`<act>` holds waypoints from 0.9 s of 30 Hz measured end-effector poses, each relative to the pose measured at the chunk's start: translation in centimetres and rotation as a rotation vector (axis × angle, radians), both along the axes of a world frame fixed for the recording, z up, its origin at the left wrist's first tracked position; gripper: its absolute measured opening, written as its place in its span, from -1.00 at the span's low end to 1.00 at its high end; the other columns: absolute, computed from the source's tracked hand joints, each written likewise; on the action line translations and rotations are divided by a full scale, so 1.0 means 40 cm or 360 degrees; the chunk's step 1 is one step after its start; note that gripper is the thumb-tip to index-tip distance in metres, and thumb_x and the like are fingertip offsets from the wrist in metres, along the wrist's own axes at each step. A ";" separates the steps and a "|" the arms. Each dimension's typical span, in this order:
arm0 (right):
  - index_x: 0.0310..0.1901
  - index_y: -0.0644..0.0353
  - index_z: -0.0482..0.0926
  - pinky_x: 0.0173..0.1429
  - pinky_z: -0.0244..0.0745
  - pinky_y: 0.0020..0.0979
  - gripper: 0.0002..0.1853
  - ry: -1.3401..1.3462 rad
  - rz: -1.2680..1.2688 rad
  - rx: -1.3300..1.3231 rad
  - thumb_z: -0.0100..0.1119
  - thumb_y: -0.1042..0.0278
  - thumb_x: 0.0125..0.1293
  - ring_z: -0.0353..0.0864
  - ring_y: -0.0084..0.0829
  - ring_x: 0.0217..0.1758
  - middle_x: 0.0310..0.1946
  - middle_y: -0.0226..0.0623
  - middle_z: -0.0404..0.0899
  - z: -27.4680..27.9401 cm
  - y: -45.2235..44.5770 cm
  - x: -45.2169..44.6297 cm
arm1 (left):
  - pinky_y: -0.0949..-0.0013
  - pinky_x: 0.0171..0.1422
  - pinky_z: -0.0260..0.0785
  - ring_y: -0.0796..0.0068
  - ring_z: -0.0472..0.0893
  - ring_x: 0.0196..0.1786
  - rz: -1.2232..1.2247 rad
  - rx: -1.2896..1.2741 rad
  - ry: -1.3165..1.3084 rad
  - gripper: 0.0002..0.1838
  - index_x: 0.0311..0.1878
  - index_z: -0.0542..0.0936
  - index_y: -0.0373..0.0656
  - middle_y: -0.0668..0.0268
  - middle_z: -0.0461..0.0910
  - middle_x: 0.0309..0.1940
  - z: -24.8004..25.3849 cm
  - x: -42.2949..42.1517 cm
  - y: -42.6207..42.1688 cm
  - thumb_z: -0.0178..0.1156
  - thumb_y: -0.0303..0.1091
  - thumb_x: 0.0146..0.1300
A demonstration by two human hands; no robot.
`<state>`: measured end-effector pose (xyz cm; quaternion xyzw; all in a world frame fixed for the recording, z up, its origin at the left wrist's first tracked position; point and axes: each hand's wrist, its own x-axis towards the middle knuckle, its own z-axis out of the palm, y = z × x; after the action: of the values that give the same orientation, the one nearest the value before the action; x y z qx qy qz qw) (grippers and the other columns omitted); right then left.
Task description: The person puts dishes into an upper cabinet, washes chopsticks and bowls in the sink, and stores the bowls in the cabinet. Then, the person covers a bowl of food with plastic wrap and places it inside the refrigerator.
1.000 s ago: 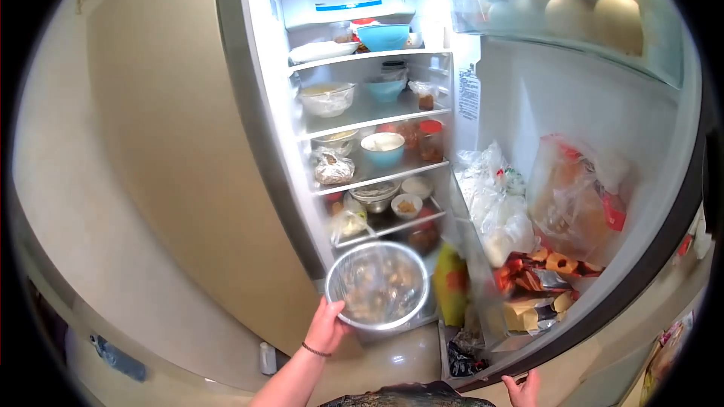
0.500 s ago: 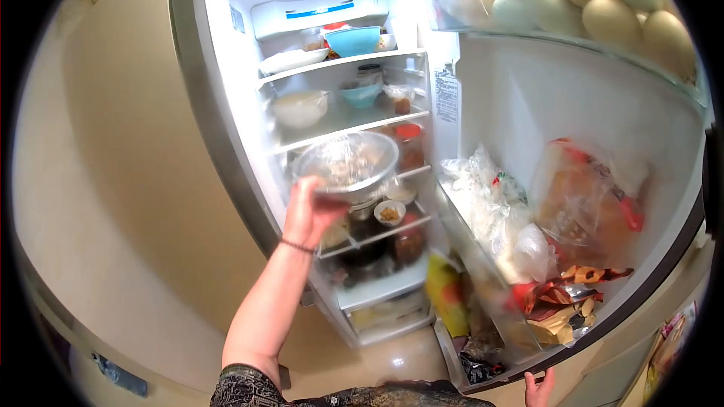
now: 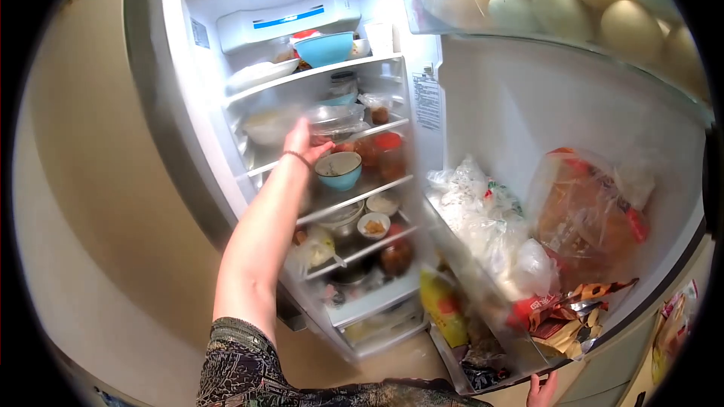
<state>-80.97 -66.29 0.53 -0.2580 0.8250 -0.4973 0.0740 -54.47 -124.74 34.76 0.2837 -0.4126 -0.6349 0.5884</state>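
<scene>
My left hand (image 3: 303,142) reaches into the refrigerator at the second shelf. It grips a metal bowl (image 3: 337,116) covered in clear plastic wrap, with the thumb low beside it; motion blurs the bowl. Left of the bowl is a blurred pale bowl (image 3: 270,125), and a small bagged jar (image 3: 378,108) stands to its right. On the shelf below sits a light blue bowl (image 3: 339,171) beside a red-lidded jar (image 3: 388,149). My right hand (image 3: 541,390) is at the bottom edge of the open refrigerator door (image 3: 498,90), its fingers partly visible against the rim.
A blue bowl (image 3: 324,49) and a white dish (image 3: 262,74) occupy the top shelf. Lower down is a small white bowl (image 3: 374,225) of food. Eggs (image 3: 558,11) fill the upper door rack; plastic bags (image 3: 490,226) crowd the lower one. A cabinet panel (image 3: 83,181) stands left.
My left hand has carried the wrapped bowl up and deeper into the refrigerator, to the second shelf. The light blue bowl below has come into view. My right hand stays at the door.
</scene>
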 end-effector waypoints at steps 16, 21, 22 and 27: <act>-0.14 0.41 0.46 -0.02 0.32 -0.20 -0.70 0.0141 -0.0079 0.0481 0.06 0.35 0.16 0.44 -0.03 -0.08 -0.13 0.12 0.43 -0.013 0.013 0.009 | 0.07 -0.17 0.55 -0.07 0.51 -0.15 -0.0011 0.0206 -0.0160 -0.64 0.04 0.30 -0.30 -0.09 0.46 -0.13 0.048 -0.058 -0.132 -0.39 -0.31 0.35; -0.13 0.40 0.48 0.05 0.29 -0.19 -0.64 0.0277 -0.0030 0.0203 0.06 0.28 0.13 0.42 -0.03 0.01 -0.08 0.14 0.43 -0.018 0.013 0.020 | 0.11 -0.20 0.56 -0.05 0.52 -0.17 0.0055 0.0289 -0.0318 -0.64 0.00 0.38 -0.28 -0.07 0.48 -0.15 0.056 -0.063 -0.132 -0.35 -0.34 0.33; -0.12 0.40 0.48 0.06 0.29 -0.19 -0.64 0.0273 -0.0061 0.0254 0.06 0.28 0.12 0.42 -0.03 0.01 -0.08 0.13 0.43 -0.013 0.011 0.022 | 0.11 -0.20 0.56 -0.05 0.52 -0.17 0.0057 0.0288 -0.0320 -0.64 0.00 0.38 -0.28 -0.07 0.48 -0.15 0.051 -0.061 -0.145 -0.35 -0.34 0.33; -0.09 0.38 0.46 0.07 0.28 -0.18 -0.61 0.0308 -0.0194 0.0395 0.05 0.26 0.11 0.41 -0.03 0.01 -0.08 0.12 0.44 -0.004 0.001 0.028 | 0.10 -0.25 0.54 0.03 0.50 -0.09 0.0024 0.0171 -0.0338 -0.65 0.08 0.31 -0.13 0.02 0.41 -0.04 0.032 -0.049 -0.155 -0.28 -0.25 0.31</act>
<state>-79.84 -66.24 0.38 -0.2430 0.8976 -0.3679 -0.0046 -56.44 -130.95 36.04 0.3836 -0.4358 -0.6181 0.5300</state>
